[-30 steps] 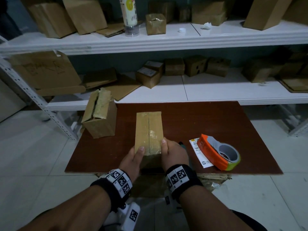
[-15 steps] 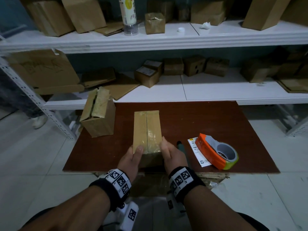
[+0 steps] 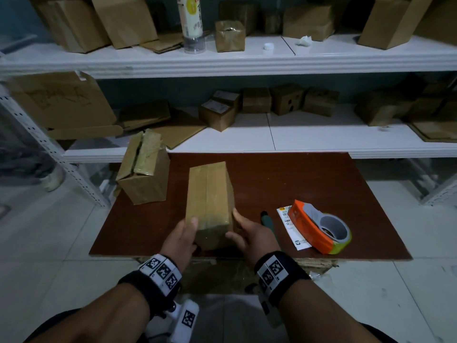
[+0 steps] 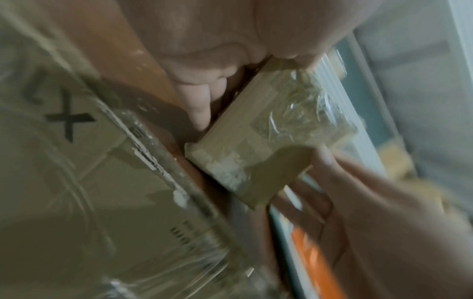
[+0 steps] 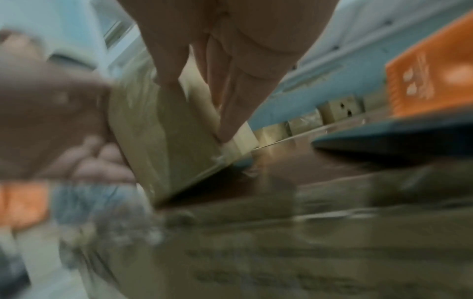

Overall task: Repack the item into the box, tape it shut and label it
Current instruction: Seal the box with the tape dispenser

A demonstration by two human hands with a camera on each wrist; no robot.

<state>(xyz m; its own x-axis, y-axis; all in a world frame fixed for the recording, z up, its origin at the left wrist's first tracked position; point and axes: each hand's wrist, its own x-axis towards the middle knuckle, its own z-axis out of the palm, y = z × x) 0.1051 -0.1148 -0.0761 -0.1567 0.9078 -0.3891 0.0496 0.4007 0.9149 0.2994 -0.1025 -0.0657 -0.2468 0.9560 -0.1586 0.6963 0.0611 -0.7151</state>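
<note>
Both hands, left hand (image 3: pixel 181 237) & right hand (image 3: pixel 249 235), grip taped box (image 3: pixel 209 199) at near end, prob. tilting it on table (image 3: pixel 309 184) for label (image 3: pixel 291 227).

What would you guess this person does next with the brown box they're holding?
Probably set the taped brown cardboard box flat and reach for the white paper label beside the orange tape dispenser: both the left hand and right hand grip it, tape shows, no label does.
</note>
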